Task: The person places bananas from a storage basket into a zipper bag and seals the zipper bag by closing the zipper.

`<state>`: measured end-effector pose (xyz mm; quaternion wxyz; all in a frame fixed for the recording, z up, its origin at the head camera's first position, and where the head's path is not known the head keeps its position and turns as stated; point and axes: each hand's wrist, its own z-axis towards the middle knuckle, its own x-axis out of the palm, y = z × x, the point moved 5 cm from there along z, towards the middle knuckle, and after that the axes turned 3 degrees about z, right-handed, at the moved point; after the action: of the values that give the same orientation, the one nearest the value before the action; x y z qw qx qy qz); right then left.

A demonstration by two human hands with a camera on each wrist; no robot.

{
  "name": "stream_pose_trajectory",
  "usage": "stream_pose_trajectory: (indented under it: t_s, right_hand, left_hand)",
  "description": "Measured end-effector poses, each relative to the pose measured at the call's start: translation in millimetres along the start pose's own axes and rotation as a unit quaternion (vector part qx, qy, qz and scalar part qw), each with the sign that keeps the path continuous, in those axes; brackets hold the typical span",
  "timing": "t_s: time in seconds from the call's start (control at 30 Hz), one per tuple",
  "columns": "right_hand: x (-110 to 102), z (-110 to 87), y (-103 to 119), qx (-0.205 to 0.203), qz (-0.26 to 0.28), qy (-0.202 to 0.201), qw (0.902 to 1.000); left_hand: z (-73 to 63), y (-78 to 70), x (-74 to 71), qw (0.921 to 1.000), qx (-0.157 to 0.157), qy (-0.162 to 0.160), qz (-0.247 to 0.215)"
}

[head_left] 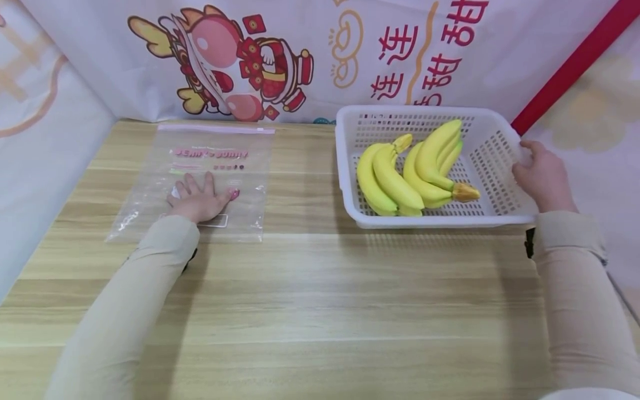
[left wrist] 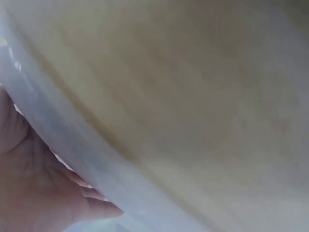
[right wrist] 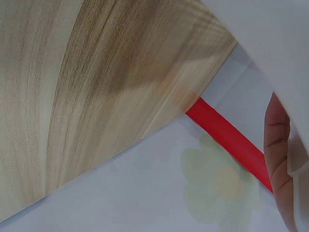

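A clear zip bag (head_left: 145, 194) with a pink zip strip and printed lettering lies flat at the table's back left. My left hand (head_left: 197, 201) rests on it, palm down with fingers spread. In the left wrist view that hand (left wrist: 43, 193) fills the lower left corner. To the right stands a white plastic basket (head_left: 345, 166) with perforated walls. Two bunches of yellow bananas lie in it, one on the left (head_left: 397, 178) and one beside it (head_left: 440, 161). My right hand (head_left: 545, 175) grips the basket's right rim; in the right wrist view its fingers (right wrist: 277, 154) curl at the rim.
Everything rests on a wood-grain table (head_left: 320, 300). Behind it hangs a white printed cloth (head_left: 320, 33) with a cartoon figure and red characters. A red strip (head_left: 570, 66) runs down the cloth near the basket's back right corner.
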<state>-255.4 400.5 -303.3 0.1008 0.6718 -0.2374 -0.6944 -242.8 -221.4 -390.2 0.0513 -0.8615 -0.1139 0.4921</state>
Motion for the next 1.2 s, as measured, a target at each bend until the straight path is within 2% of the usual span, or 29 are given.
stream_pose_trajectory:
  t_s: [0.2, 0.37, 0.67, 0.87, 1.0, 1.2]
  right_hand:
    - [-0.8, -0.9, 3.4, -0.005, -0.006, -0.011, 0.9999]
    - [1.2, -0.6, 4.0, 0.006, -0.004, 0.003, 1.0]
    - [1.3, -0.4, 3.1, 0.01, -0.017, 0.007, 0.9998]
    - [-1.2, 2.9, 0.6, 0.005, -0.026, 0.004, 0.9996]
    - [0.0, 2.6, 0.3, 0.007, -0.021, 0.011, 0.9997]
    - [2.3, -0.7, 4.0, 0.012, -0.021, 0.017, 0.9996]
  left_hand:
    - [-0.5, 3.1, -0.8, 0.9997, 0.015, 0.009, 0.014]
    - [-2.1, 5.8, -0.2, 0.999, 0.027, 0.0, 0.035]
    - [-3.2, 5.4, -9.6, 0.9968, 0.047, -0.015, 0.063]
    - [-5.1, 2.4, -17.5, 0.9962, 0.067, -0.015, 0.053]
    - [-2.8, 5.9, -17.5, 0.9961, 0.078, -0.01, 0.04]
    - [-0.5, 12.4, -16.8, 0.9929, 0.111, -0.022, 0.037]
